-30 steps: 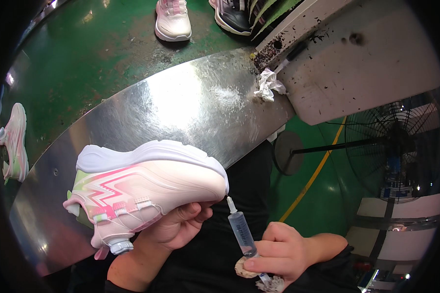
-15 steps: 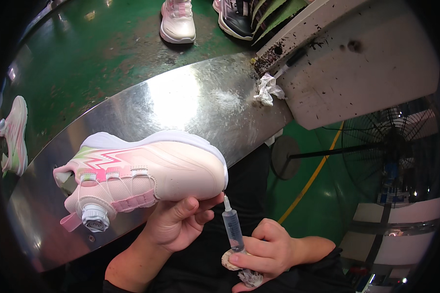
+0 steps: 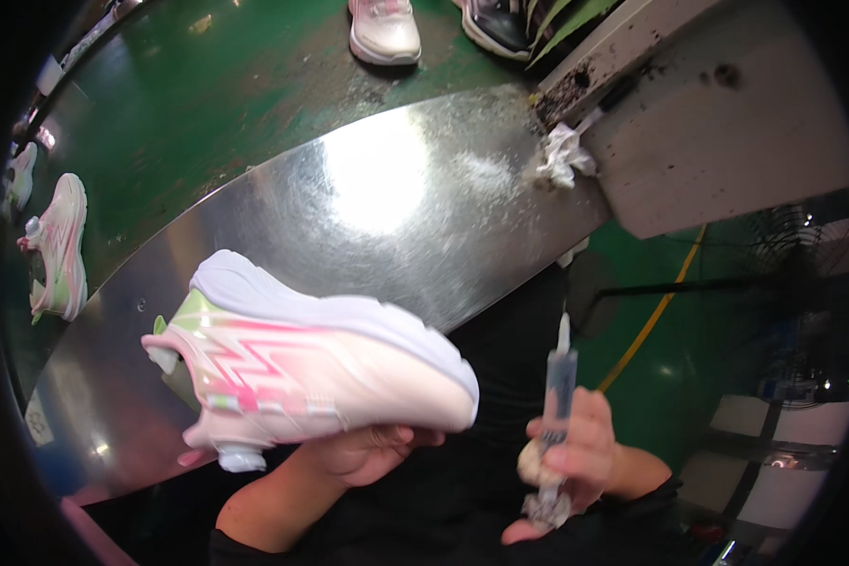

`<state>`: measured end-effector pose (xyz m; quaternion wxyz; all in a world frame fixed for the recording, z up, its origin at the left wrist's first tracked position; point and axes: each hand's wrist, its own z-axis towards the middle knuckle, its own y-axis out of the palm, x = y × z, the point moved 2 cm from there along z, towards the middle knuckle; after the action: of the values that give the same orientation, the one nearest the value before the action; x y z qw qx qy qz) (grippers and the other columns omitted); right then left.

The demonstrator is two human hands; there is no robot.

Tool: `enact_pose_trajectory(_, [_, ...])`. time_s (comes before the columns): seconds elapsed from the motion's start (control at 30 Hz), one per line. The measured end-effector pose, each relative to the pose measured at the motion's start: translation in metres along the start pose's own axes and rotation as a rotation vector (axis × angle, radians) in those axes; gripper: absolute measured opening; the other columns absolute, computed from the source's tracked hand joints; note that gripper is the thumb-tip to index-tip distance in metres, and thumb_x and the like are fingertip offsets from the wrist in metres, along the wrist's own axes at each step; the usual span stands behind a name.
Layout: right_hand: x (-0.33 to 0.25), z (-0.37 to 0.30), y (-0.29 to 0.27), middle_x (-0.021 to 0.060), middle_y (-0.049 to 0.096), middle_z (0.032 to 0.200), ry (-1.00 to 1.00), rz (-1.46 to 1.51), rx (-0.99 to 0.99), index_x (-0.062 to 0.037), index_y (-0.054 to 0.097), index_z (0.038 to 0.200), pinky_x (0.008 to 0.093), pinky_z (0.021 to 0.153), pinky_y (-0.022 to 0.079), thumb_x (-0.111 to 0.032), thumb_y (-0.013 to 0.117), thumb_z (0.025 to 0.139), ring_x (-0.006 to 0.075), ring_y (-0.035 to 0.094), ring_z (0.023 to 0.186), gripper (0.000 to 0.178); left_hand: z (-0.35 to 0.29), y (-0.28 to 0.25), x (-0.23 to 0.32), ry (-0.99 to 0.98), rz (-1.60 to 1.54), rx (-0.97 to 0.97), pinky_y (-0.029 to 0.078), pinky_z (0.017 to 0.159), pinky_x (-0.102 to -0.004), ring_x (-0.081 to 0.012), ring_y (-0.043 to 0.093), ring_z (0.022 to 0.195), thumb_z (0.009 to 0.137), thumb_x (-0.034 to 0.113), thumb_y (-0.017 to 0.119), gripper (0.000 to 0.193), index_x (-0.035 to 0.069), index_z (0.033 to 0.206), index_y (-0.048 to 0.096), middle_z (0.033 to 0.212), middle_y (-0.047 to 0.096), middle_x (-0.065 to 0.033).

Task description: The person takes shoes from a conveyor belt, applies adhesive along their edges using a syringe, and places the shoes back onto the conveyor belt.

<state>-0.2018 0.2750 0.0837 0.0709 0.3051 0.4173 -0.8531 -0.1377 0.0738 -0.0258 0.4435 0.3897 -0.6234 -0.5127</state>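
A pink and white sneaker (image 3: 340, 354) with a white dial and a pale lavender sole is held on its side, sole facing away from me. My left hand (image 3: 363, 455) grips it from beneath near the forefoot; most of those fingers are hidden behind the shoe. In my right hand (image 3: 580, 448) is a clear syringe (image 3: 560, 382) with a thin needle pointing up, clear of the shoe's toe. Wrapping material and a crumpled wad sit around the syringe's lower end, against my fingers.
A shiny metal bench (image 3: 292, 203) lies beyond the shoe. Crumpled white tissue (image 3: 564, 156) rests by a stained pale panel (image 3: 726, 141) at right. Other sneakers (image 3: 64, 245) stand on the green surface, with a pink and white one (image 3: 385, 33) at the far side. A fan stands at right.
The syringe needle has moved right, away from the sneaker's toe, along with my right hand. My left hand has tilted the sneaker, turning its laced side down and its side wall toward view.
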Motion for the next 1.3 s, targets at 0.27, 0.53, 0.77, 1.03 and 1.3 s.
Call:
enact_pose_trajectory(0.27, [0.030,0.013,0.013,0.0143,0.054,0.105,0.076,0.150,0.036,-0.0010,0.043,0.123,0.0340,0.067,0.035,-0.053,0.081,0.062,0.0232,0.051,0.081,0.088,-0.027,0.000,-0.008,-0.033,-0.166,0.355,0.039,0.102,-0.0476,-0.0277,0.054,0.104,0.083,0.014,0.067,0.036,0.004,0.115,0.053,0.105,0.056,-0.0081])
enact_pose_trajectory(0.53, [0.033,0.010,0.022,0.0127,0.055,0.104,0.101,0.136,0.037,-0.0013,0.043,0.122,0.0333,0.067,0.034,-0.054,0.081,0.062,0.0212,0.050,0.079,0.088,-0.023,0.001,-0.001,-0.087,0.047,0.314,0.047,0.094,-0.0435,-0.0266,0.055,0.113,0.075,0.001,0.071,0.060,0.009,0.128,0.044,0.119,0.056,-0.0084])
enact_pose_trajectory(0.77, [0.039,0.010,0.027,0.0086,0.057,0.102,0.141,0.155,0.028,-0.0021,0.044,0.123,0.0330,0.068,0.033,-0.053,0.082,0.061,0.0208,0.050,0.079,0.088,-0.046,0.022,0.011,-0.067,0.068,0.461,0.048,0.092,-0.0426,-0.0249,0.057,0.107,0.078,0.012,0.069,0.057,0.011,0.129,0.043,0.114,0.057,-0.0077])
enact_pose_trajectory(1.03, [0.066,0.018,0.042,0.0080,0.051,0.100,0.142,0.282,0.012,0.0020,0.044,0.125,0.0345,0.071,0.032,-0.050,0.082,0.060,0.0220,0.045,0.079,0.091,-0.187,0.019,0.099,0.386,0.743,0.776,0.039,0.102,-0.0422,-0.0295,0.049,0.121,0.085,0.022,0.060,0.064,-0.005,0.136,0.030,0.134,0.046,-0.0197])
enact_pose_trajectory(1.3, [0.081,0.036,0.068,0.0112,0.054,0.107,0.095,0.512,0.106,0.0002,0.040,0.128,0.0339,0.074,0.037,-0.047,0.086,0.060,0.0214,0.049,0.086,0.095,-0.217,0.049,0.174,0.567,1.611,1.159,0.045,0.086,-0.0305,-0.0168,0.056,0.093,0.080,0.010,0.062,0.038,-0.005,0.112,0.050,0.102,0.057,-0.0092])
